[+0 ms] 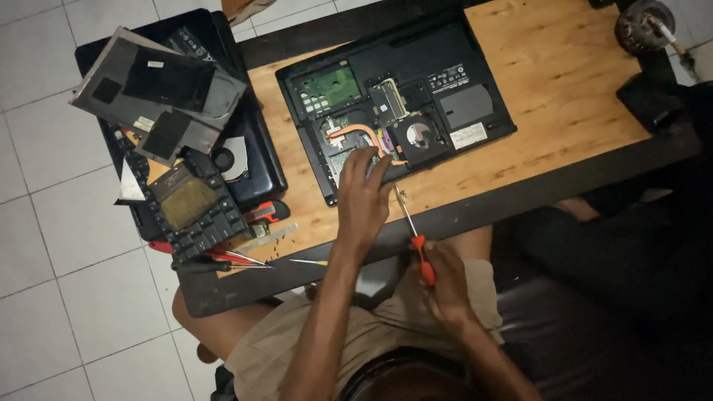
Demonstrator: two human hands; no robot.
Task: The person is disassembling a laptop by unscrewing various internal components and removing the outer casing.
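L hand (364,194) flat on laptop (394,96), fingers spread | R hand (445,286) clamped on screwdriver (414,234) | shaft points up-left, tip beside L hand

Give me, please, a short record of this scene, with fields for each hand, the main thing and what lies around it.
left hand: rests on the open laptop's near edge
right hand: holds the red-handled screwdriver, tip toward the laptop
laptop: bottom up, cover off, fan and copper pipe showing
table: wooden top, dark rim
left side: keyboard, metal panel, loose tools
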